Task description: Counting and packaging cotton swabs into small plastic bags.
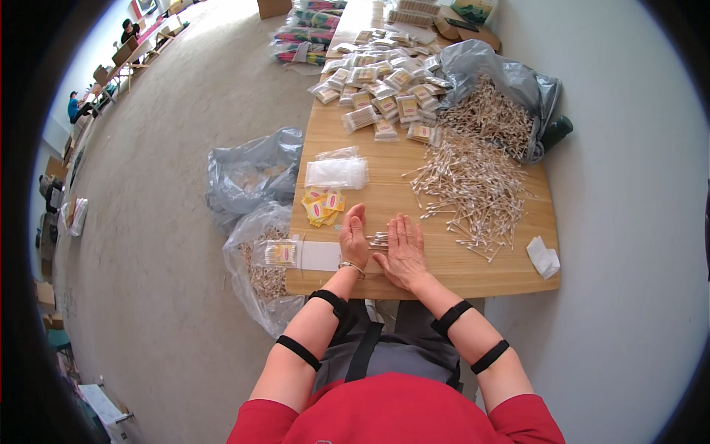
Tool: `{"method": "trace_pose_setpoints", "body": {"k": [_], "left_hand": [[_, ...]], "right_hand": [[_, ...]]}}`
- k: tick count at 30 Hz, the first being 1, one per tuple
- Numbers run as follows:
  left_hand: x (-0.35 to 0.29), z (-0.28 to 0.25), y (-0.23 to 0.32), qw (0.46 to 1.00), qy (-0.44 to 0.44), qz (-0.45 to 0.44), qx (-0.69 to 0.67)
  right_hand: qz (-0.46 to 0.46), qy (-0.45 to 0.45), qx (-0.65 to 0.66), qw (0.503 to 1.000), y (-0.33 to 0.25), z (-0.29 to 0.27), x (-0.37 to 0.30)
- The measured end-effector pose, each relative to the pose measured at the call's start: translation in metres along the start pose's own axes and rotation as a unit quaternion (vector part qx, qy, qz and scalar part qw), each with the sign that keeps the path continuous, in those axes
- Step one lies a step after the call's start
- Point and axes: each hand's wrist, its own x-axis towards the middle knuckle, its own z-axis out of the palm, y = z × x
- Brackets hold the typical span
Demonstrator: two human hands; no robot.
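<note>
A small row of cotton swabs (379, 240) lies on the wooden table between my two hands. My right hand (403, 251) rests flat over the right end of the row, its fingers stretched out. At the row's left end my left hand (354, 240) stands on its edge, fingers slightly curled, gripping nothing that I can see. Left of it a white strip (320, 256) lies along the near edge. A clear bag with swabs and a yellow card (280, 254) sits at the strip's left end, over the table's edge. Yellow cards (323, 206) lie beyond my left hand.
Loose swabs (473, 192) spill from a grey plastic bag (543, 92) on the right. Packed swab bags (384, 89) pile up at the far end. Empty clear bags (336, 173) lie at left. A white tissue (543, 257) is at right. Plastic sacks (255, 174) stand beside the table.
</note>
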Motion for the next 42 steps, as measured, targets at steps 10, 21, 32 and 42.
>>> {"method": "trace_pose_setpoints", "body": {"k": [10,21,32,42], "left_hand": [[0.003,-0.002,-0.007,0.999,0.011,-0.023,-0.040],[0.003,-0.001,-0.001,0.998,0.020,-0.035,-0.044],[0.005,-0.002,-0.005,0.999,0.009,-0.028,-0.026],[0.004,-0.004,-0.006,0.999,0.016,-0.028,-0.022]], "right_hand": [[-0.016,0.061,-0.007,0.998,0.012,-0.005,0.028],[-0.066,0.076,0.079,0.992,-0.008,-0.013,0.041],[-0.075,0.065,0.055,0.994,0.002,-0.008,0.038],[-0.040,0.047,0.110,0.992,-0.001,-0.017,0.033]]}}
